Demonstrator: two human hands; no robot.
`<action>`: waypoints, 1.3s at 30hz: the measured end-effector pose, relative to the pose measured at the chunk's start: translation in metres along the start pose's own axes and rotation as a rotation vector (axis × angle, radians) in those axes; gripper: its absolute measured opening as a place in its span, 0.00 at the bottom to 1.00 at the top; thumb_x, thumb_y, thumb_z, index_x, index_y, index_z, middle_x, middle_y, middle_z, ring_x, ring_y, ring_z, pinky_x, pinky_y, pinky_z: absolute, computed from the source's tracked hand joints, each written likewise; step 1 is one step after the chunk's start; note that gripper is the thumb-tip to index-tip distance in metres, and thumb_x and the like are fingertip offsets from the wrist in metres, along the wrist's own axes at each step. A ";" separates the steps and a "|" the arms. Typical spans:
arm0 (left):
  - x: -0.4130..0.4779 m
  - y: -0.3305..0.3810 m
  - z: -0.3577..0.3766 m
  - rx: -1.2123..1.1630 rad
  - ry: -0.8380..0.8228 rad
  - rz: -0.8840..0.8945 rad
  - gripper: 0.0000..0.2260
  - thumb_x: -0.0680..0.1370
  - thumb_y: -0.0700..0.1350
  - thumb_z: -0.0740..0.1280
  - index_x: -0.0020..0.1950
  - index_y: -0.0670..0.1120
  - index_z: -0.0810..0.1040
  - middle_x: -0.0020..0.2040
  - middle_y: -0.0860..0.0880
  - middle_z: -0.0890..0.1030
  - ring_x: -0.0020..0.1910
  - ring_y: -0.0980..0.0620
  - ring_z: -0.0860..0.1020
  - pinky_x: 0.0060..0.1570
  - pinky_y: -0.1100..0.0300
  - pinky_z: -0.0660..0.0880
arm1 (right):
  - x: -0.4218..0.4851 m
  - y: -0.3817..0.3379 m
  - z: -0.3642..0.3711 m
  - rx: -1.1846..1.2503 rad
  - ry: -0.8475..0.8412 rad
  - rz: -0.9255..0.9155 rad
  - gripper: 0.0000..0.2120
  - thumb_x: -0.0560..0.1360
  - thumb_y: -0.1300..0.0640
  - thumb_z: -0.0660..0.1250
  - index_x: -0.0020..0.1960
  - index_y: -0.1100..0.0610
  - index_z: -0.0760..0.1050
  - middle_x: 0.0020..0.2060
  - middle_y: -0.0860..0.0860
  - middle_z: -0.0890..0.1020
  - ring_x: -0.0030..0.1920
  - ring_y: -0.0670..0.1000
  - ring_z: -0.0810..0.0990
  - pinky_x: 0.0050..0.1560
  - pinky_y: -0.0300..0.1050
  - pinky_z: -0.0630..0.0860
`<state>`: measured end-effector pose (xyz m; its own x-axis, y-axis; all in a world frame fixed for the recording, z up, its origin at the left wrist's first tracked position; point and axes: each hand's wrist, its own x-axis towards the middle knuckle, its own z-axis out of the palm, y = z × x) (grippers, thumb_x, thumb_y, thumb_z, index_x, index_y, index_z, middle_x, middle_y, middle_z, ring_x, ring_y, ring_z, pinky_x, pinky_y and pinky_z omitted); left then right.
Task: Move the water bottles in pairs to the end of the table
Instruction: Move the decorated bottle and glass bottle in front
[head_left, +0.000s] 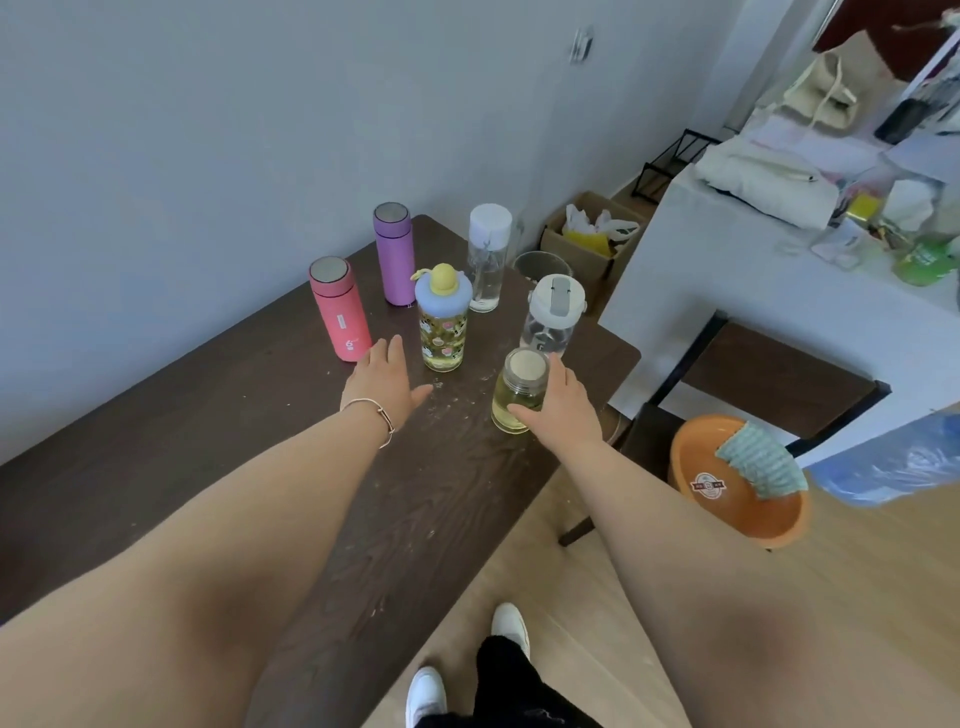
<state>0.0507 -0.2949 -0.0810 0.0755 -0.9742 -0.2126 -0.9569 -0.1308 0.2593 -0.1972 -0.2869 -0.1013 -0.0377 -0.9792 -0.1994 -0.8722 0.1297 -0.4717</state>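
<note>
Bottles are standing in a cluster at the far end of the dark counter (218, 415): a red flask (340, 309), a purple flask (394, 253), a cartoon-print bottle with a blue cap (443, 317), a tall clear bottle with a white cap (488, 257), a clear bottle with a flip lid (551, 318) and a short glass jar of yellowish liquid (519, 389) nearest to me. I am reaching both arms forward. My right hand (563, 405) is lying against the right side of the short jar, thumb crossing its front low down and fingers (558, 366) running up behind it; it looks like a loose wrap, though I cannot tell whether it is squeezing or only touching. My left hand (387, 384) is open and flat, fingers spread and holding nothing, hovering between the red flask and the cartoon-print bottle, close to both.

Judging by the layout, I am at the moment of setting down or picking up a pair at this end. The next move calls for deciding which it is: either freeing the right hand cleanly without tipping the jar, or closing the left around a partner bottle so both are lifting together. The bottles are standing tight, so I am watching for knuckles nudging a neighbour.
</note>
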 end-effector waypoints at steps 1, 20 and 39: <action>0.007 0.002 0.003 -0.046 -0.002 -0.026 0.41 0.81 0.58 0.67 0.84 0.41 0.50 0.82 0.40 0.58 0.80 0.38 0.61 0.76 0.43 0.66 | 0.006 0.003 0.003 0.033 -0.016 0.003 0.49 0.72 0.38 0.71 0.81 0.54 0.47 0.78 0.54 0.61 0.76 0.58 0.62 0.71 0.57 0.67; 0.090 0.048 0.039 -0.780 0.164 -0.319 0.37 0.72 0.47 0.80 0.76 0.45 0.66 0.70 0.45 0.77 0.67 0.43 0.77 0.59 0.56 0.71 | 0.034 0.042 0.024 0.405 -0.027 -0.157 0.36 0.68 0.38 0.75 0.71 0.45 0.66 0.65 0.40 0.76 0.65 0.43 0.74 0.65 0.52 0.74; 0.044 0.045 0.039 -0.831 0.199 -0.388 0.30 0.73 0.44 0.79 0.71 0.45 0.69 0.53 0.50 0.77 0.50 0.48 0.75 0.51 0.58 0.69 | 0.034 0.036 0.019 0.374 0.016 -0.177 0.36 0.66 0.39 0.77 0.69 0.49 0.69 0.62 0.44 0.78 0.63 0.48 0.77 0.62 0.47 0.75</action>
<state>-0.0003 -0.3363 -0.1154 0.4673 -0.8385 -0.2804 -0.3531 -0.4677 0.8103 -0.2204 -0.3127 -0.1419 0.0865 -0.9934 -0.0750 -0.6286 0.0039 -0.7777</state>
